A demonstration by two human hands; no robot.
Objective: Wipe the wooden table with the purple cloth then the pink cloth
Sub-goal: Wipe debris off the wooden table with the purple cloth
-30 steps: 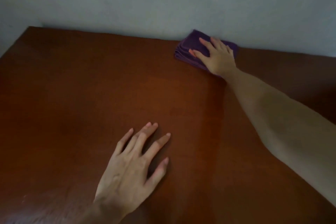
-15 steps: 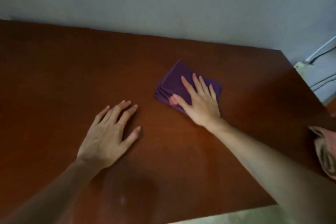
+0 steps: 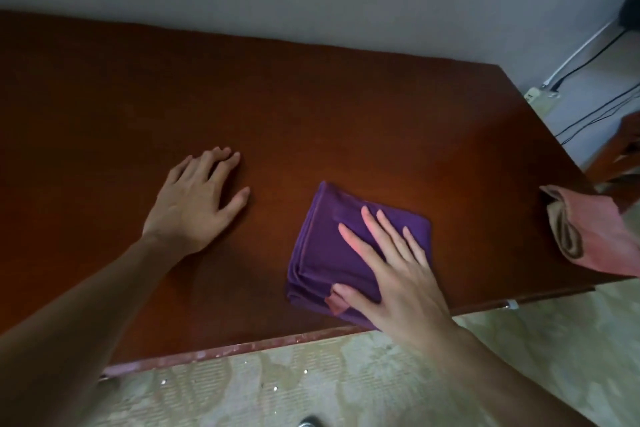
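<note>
Midway through the purple-cloth step, the right hand (image 3: 398, 274) pressed flat, fingers straight, on the purple cloth (image 3: 332, 246) near the tabletop's (image 3: 311, 107) front edge; next, the pink cloth (image 3: 602, 239) at the right edge.

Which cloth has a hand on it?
The purple cloth: the right hand presses flat on it. The pink cloth lies untouched at the table's right edge.

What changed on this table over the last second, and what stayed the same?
The right hand has dragged the folded purple cloth from the far edge by the wall back to the table's near edge, pressing it flat throughout. Nothing was picked up or let go. The left hand stays flat on the wood. The pink cloth at the right edge has come into view.
</note>
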